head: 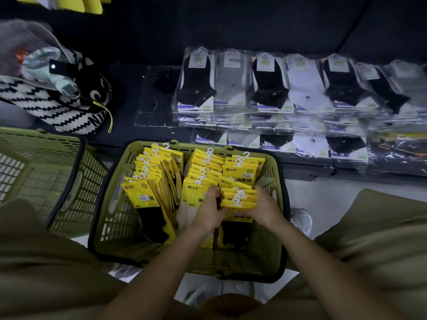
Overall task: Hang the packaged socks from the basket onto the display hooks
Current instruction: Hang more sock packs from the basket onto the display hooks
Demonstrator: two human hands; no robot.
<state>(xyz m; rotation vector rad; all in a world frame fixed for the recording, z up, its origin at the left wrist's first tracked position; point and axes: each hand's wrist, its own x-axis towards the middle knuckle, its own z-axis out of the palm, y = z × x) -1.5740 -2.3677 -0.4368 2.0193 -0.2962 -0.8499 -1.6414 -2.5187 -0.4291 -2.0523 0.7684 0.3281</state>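
Observation:
A green plastic basket (111, 218) sits on the floor between my knees, filled with rows of yellow-carded sock packs (152, 179) with white hangers. Near the basket's right side I hold a small bundle of sock packs (239, 197) with both hands. My left hand (209, 212) grips its left end and my right hand (265, 207) grips its right end. No display hooks are visible.
A second, empty green basket (39, 167) stands to the left. A black shelf ahead holds stacks of bagged black, grey and white socks (270, 88). A zigzag-patterned bag with a black cat face (69, 105) lies at the upper left. A white shoe (301, 219) shows by the basket.

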